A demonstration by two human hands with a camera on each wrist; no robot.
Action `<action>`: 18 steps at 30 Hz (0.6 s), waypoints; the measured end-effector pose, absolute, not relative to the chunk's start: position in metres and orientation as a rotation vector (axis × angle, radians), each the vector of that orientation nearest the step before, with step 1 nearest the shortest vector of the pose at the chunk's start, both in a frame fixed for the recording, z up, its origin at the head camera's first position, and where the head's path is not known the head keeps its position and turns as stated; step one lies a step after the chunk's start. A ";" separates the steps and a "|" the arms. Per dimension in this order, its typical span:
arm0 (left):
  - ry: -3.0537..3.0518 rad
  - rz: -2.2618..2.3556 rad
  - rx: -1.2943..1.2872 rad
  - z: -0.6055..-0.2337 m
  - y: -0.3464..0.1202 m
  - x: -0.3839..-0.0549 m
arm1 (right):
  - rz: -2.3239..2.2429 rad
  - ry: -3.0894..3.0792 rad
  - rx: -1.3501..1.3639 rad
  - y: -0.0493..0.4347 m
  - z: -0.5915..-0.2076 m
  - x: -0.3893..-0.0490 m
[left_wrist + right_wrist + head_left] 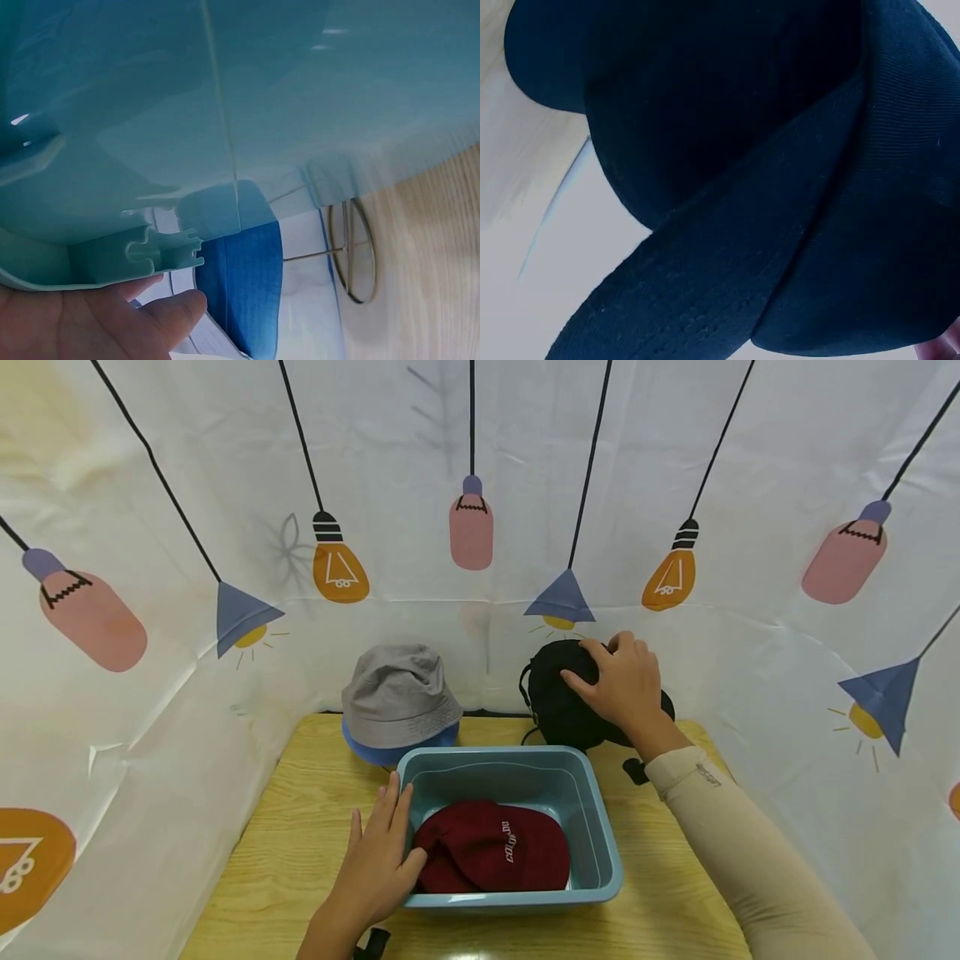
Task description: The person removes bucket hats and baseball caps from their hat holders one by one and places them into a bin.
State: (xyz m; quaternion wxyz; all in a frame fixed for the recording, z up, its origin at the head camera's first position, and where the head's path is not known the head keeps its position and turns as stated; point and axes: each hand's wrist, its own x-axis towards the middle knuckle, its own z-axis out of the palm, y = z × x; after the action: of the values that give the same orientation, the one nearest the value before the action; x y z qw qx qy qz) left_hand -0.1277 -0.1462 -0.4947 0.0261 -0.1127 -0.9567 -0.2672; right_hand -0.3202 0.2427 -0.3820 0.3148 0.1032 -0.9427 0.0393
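Observation:
My left hand (375,868) rests along the left rim of a light blue plastic basin (510,900), fingers straight and thumb toward the inside. The left wrist view shows this hand (97,322) below the rim, beside the basin's outer wall (300,97). Inside the basin lies a dark red cap (487,843) with white lettering. Behind the basin at the right, my right hand (622,685) grips the top of a black cap (558,706) between thumb and fingers. Black fabric (727,187) fills most of the right wrist view, with fingertips (943,346) at its lower right corner.
A grey bucket hat (401,697) sits over a blue hat (375,753) at the back left; a wire stand (352,251) shows near it. The wooden table (300,843) is backed by a white sheet (405,485) printed with lamps.

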 end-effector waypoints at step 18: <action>-2.958 -0.847 -0.340 -0.495 -0.146 -0.128 | 0.152 -2.320 0.302 0.235 -0.372 -0.311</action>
State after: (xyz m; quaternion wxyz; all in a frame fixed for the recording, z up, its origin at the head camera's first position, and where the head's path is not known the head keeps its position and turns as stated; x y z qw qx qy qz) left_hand -0.1284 -0.1457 -0.4946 0.0231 -0.1099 -0.9553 -0.2735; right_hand -0.3114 0.2354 -0.3721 0.3882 0.1187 -0.9119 0.0598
